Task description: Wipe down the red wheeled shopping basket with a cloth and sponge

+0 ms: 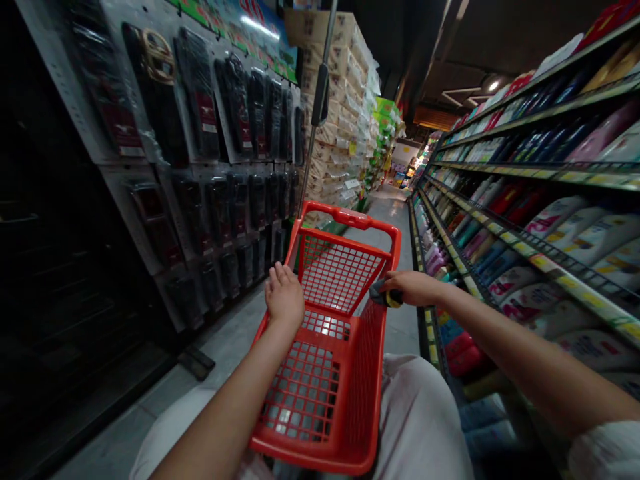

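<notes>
A red plastic shopping basket with grid walls stands between my knees, its inside bare. Its handle rises at the far end, and a thin metal pole with a black grip slants up from the far left corner. My left hand lies on the basket's left rim with fingers stretched forward. At the right rim, my right hand is closed on a crumpled grey cloth with yellow and black parts, which touches the rim. The fingertips are partly hidden.
Packaged belts hang on a rack to the left. Behind them rise stacked beige packs. Shelves full of bottles line the right side close to my right arm. Between them a narrow grey-tiled aisle runs ahead.
</notes>
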Demonstrator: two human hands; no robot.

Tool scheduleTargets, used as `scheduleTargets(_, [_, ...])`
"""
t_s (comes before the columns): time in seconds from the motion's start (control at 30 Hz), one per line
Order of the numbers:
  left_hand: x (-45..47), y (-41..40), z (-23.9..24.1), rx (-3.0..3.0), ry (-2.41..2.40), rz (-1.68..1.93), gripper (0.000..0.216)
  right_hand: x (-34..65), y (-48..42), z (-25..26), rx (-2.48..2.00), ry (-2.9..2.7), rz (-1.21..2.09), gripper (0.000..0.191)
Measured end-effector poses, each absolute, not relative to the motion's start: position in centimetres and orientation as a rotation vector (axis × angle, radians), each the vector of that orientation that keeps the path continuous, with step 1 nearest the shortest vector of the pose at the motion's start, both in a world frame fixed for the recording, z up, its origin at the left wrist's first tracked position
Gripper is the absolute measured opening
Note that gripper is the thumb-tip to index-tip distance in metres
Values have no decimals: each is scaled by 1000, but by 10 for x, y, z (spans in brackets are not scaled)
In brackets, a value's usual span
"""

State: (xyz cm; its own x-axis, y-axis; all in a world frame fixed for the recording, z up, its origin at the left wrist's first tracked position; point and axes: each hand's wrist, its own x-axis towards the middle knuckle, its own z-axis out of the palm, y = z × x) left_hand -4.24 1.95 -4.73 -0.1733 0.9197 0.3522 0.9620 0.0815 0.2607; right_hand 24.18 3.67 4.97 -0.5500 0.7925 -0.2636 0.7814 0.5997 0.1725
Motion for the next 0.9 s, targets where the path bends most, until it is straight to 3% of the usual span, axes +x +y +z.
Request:
scheduleTargets(0.13, [-45,18,-68,-2038,-2121,-711,55,226,67,64,1308,2451,232,53])
scheduleTargets(0.27, [-50,19,-78,-2062,-2082,-736,54,204,97,47,1349,2246,349,40])
scheduleTargets(0.4, [-47,21,-77,-2059,-2092,-674,55,183,119,10,1399,2060,301,22])
scheduleTargets(0.53, [-45,20,-74,-2085,-2094,-660,57,167,117,-34,1335,1946,185,30])
scheduleTargets(0.7, [-45,19,-74,-2097,-2091,-722,59,163,97,-74,960,2090,-246,38])
scheduleTargets(0.9, [-43,17,-71,-2069,-2166,-689,56,176,124,-68,1343,2166,-56,18])
